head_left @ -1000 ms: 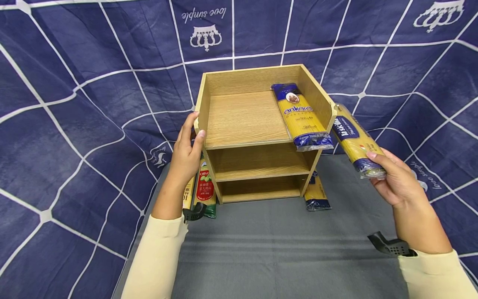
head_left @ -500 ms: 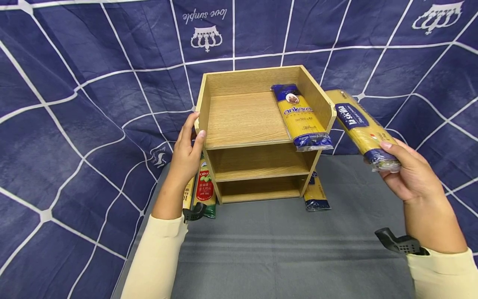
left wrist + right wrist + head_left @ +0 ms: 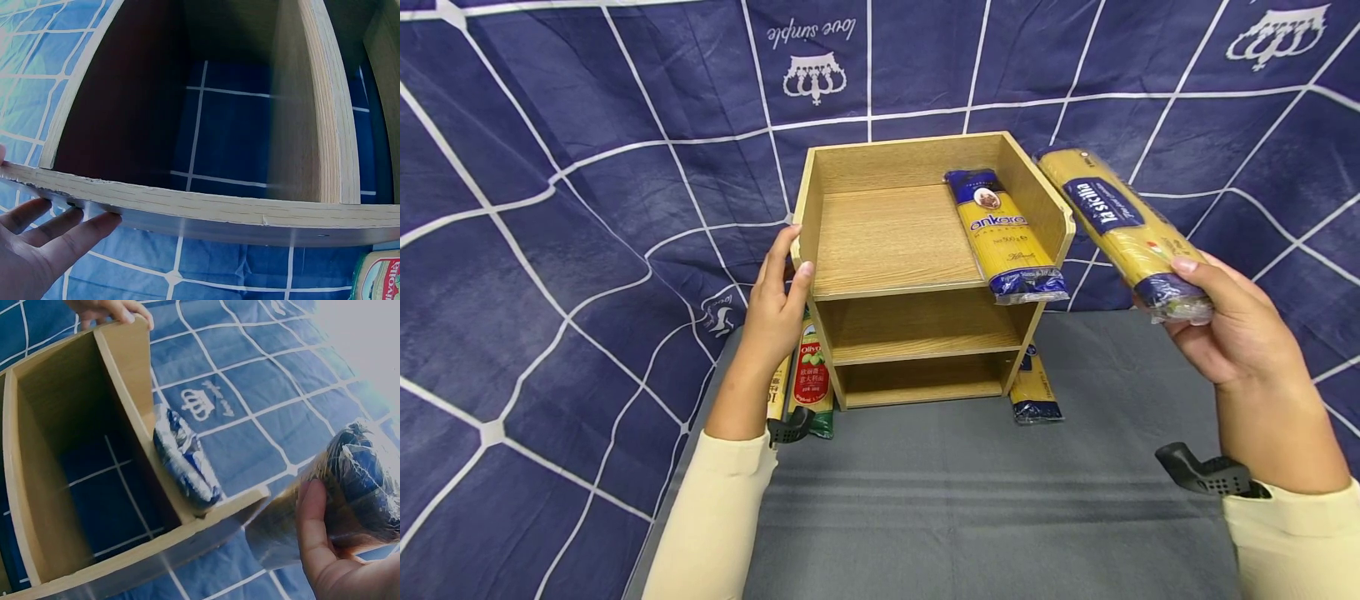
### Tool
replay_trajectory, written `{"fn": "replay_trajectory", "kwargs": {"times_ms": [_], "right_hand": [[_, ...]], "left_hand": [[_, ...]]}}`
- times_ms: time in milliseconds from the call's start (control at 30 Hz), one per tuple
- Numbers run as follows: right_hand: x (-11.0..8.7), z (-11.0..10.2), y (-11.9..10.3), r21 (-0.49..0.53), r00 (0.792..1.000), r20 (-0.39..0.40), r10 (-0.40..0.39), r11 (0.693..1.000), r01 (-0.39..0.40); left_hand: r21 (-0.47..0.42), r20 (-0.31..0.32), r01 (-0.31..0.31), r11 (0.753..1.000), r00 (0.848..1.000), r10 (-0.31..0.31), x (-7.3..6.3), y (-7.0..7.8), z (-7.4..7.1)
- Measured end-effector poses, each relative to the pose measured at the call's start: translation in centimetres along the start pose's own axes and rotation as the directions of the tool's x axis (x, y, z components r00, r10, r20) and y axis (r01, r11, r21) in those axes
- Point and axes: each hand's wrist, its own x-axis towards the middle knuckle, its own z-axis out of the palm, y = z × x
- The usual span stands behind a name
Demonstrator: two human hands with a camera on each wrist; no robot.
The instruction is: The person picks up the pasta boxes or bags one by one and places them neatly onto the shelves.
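My right hand (image 3: pixel 1240 325) grips the near end of a La Sicilia spaghetti pack (image 3: pixel 1123 225), yellow with a navy label. The pack is raised and tilted, its far end beside the top of the wooden shelf's right side. On the left, my left hand (image 3: pixel 775 300) rests against the shelf's (image 3: pixel 887 287) left side panel, thumb at the front edge; the left wrist view shows its fingers (image 3: pixel 81 240) extended along the panel's outer face. An Ankara spaghetti pack (image 3: pixel 1006 233) lies on the top level along the right wall, its front end overhanging the edge.
Left of the shelf stand a red-labelled Olivo pasta pack (image 3: pixel 812 379) and a yellow pack (image 3: pixel 778 387). Another yellow and navy pasta pack (image 3: pixel 1036 387) sits at its right foot. Blue gridded cloth (image 3: pixel 917 67) hangs around the grey table (image 3: pixel 947 508).
My right hand has moved right and up, lifting the La Sicilia spaghetti pack from beside the shelf's right wall to about its top height. The left hand stays in place.
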Motion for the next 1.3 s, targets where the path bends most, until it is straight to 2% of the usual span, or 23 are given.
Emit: {"fn": "replay_trajectory", "kwargs": {"times_ms": [333, 533, 767, 867, 1133, 1300], "right_hand": [[1.3, 2.0, 0.2, 0.021, 0.999, -0.013, -0.044, 0.999, 0.044], [1.5, 3.2, 1.0, -0.039, 0.999, -0.043, -0.02, 0.999, 0.018], [1.6, 4.8, 2.2, -0.06, 1.0, -0.017, -0.008, 0.998, 0.007], [1.6, 5.4, 2.8, -0.101, 1.0, -0.008, 0.0, 0.995, -0.001], [1.6, 6.6, 4.5, -0.167, 0.998, 0.006, 0.06, 0.984, -0.059], [1.5, 7.3, 5.4, -0.206, 0.998, -0.023, 0.066, 0.976, -0.069]], "left_hand": [[-0.004, -0.002, -0.01, 1.0, 1.0, 0.01, 0.0, -0.1, 0.0], [-0.011, -0.002, -0.011, 1.0, 1.0, 0.011, 0.0, -0.1, 0.0], [-0.002, -0.009, -0.01, 1.0, 1.0, 0.01, 0.0, 0.0, 0.0], [0.001, -0.01, -0.008, 1.0, 1.0, 0.008, 0.0, -0.1, 0.0], [-0.001, -0.003, 0.002, 1.0, 1.0, -0.002, -0.1, -0.1, 0.0], [-0.001, -0.002, -0.001, 1.0, 1.0, 0.001, 0.0, -0.1, 0.0]]}}
